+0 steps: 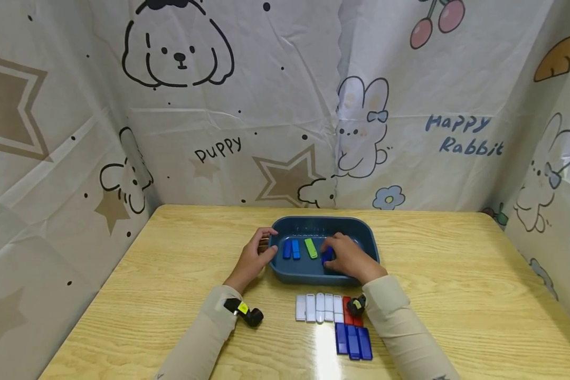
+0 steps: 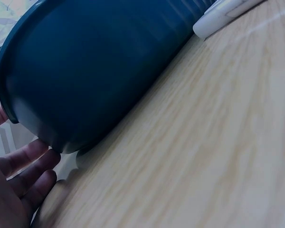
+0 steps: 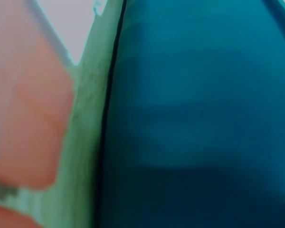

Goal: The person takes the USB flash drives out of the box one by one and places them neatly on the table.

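Observation:
A dark blue-green plastic tub [image 1: 323,279] stands on the table. At its left end my left hand [image 1: 253,258] holds the rim, other fingers [image 2: 38,168] resting low against the outer wall. My right hand [image 1: 349,257] reaches inside and pinches a dark blue USB stick [image 1: 328,255], partly hidden by the fingers. To its left in the tub lie a green USB stick [image 1: 311,248], a lighter blue one [image 1: 296,249] and a dark blue one [image 1: 287,249]. The right wrist view is blurred, showing the tub's wall [image 3: 194,95] close up.
In front of the tub, several white USB sticks [image 1: 320,307] lie in a row, beside red ones [image 1: 348,311] partly hidden by the right wrist camera. Nearer still are three dark blue ones [image 1: 353,342]. A printed cloth [image 1: 275,105] hangs behind the wooden table [image 1: 456,295].

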Motion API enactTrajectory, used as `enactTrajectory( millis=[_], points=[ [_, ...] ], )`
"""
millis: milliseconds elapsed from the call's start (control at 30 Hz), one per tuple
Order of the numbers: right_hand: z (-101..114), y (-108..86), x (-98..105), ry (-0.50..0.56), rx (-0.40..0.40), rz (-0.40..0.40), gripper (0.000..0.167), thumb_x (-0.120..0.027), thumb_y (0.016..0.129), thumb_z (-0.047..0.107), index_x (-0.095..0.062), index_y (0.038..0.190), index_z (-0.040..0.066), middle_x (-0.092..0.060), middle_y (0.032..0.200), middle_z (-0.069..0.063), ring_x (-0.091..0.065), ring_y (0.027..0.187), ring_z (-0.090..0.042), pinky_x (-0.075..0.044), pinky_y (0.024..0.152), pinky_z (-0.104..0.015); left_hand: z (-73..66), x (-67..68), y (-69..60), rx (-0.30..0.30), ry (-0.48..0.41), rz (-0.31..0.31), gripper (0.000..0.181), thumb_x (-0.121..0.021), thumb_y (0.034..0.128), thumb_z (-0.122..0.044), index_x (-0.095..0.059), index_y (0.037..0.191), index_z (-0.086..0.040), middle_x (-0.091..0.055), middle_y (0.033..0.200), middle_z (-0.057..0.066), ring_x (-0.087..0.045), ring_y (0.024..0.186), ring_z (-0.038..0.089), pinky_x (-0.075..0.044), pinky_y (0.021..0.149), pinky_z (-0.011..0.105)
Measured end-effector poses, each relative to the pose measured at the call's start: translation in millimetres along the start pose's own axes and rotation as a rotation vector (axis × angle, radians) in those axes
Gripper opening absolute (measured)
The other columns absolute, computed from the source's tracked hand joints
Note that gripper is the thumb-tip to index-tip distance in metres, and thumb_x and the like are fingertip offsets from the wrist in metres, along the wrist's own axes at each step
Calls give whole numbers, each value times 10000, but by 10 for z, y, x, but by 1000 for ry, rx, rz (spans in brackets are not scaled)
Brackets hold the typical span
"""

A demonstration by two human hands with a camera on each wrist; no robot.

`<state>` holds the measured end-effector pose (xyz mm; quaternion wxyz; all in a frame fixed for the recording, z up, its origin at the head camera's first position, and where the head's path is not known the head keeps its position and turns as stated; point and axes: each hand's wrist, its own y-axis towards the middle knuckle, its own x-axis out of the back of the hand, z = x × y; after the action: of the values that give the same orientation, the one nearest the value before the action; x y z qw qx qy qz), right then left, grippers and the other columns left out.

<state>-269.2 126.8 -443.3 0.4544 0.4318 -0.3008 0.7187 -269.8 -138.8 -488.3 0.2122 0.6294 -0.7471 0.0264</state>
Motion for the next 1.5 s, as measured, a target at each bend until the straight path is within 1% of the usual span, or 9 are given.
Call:
enactTrajectory(
  millis=[67, 333, 567, 667, 900, 1033, 1167, 1333, 1500],
  points=[
    [-2, -4, -1, -9, -7, -13, 257, -759, 831, 179, -667, 1067, 141, -547, 1067, -71, -499, 957, -235, -480, 872, -416, 52, -15, 6, -9, -1, -9, 332, -582, 934, -163, -510, 1249, -240, -511, 1329, 44, -502, 1175, 255, -428, 985, 450],
    [51, -110, 95, -33, 39, -133, 313, -757, 828, 262, -674, 1102, 134, -549, 1057, -66, -486, 953, -251, -484, 873, -446, 8, -13, -15, -14, 6, 1, 347, -578, 949, -139, -501, 1285, -168, -508, 1348, 89, -496, 1195, 277, -423, 996, 461],
    [204, -310, 278, -36, 148, -216, 327, -773, 809, 267, -708, 1092, 116, -557, 1075, -67, -499, 977, -248, -483, 851, -432, -343, 58, -94, -18, 32, 19, 359, -551, 945, -70, -476, 1294, -33, -495, 1343, 184, -497, 1192, 346, -429, 989, 473],
    [300, -405, 340, -18, 180, -201, 316, -774, 807, 271, -705, 1076, 119, -549, 1071, -54, -498, 975, -229, -497, 850, -408, -310, 55, -88, -15, 24, 21, 364, -549, 946, -70, -473, 1300, -37, -488, 1352, 188, -492, 1198, 354, -421, 996, 481],
    [539, -647, 469, -39, 300, -165, 312, -791, 794, 276, -677, 1061, 162, -538, 1080, -14, -526, 965, -180, -520, 826, -349, 32, -15, 6, -31, 20, -4, 352, -568, 947, -142, -491, 1291, -147, -500, 1352, 123, -503, 1184, 299, -434, 983, 460],
    [641, -778, 496, -51, 392, -144, 341, -798, 788, 261, -653, 1077, 151, -540, 1069, -6, -537, 923, -162, -512, 784, -321, 72, -19, 20, -33, 15, 1, 357, -571, 947, -162, -491, 1295, -165, -495, 1361, 111, -505, 1186, 286, -433, 987, 457],
    [715, -874, 447, -56, 438, -99, 448, -799, 786, 258, -614, 1162, 101, -552, 1097, -13, -540, 962, -152, -516, 820, -313, 74, -6, 22, -28, -8, 7, 375, -573, 953, -149, -483, 1316, -137, -475, 1381, 138, -485, 1213, 322, -412, 1004, 493],
    [726, -979, 309, -89, 455, -35, 492, -802, 784, 267, -590, 1182, 71, -539, 1089, -13, -516, 952, -137, -508, 812, -296, 66, 1, 30, -23, -3, 3, 359, -576, 952, -131, -491, 1301, -154, -488, 1369, 115, -487, 1212, 300, -420, 997, 481],
    [659, -1119, 177, -58, 413, 74, 459, -791, 791, 262, -590, 1167, 91, -504, 1081, 21, -487, 937, -92, -496, 817, -262, 71, -16, 30, -22, 10, 7, 338, -578, 947, -149, -501, 1271, -204, -507, 1342, 72, -502, 1191, 260, -438, 982, 450]
  ],
)
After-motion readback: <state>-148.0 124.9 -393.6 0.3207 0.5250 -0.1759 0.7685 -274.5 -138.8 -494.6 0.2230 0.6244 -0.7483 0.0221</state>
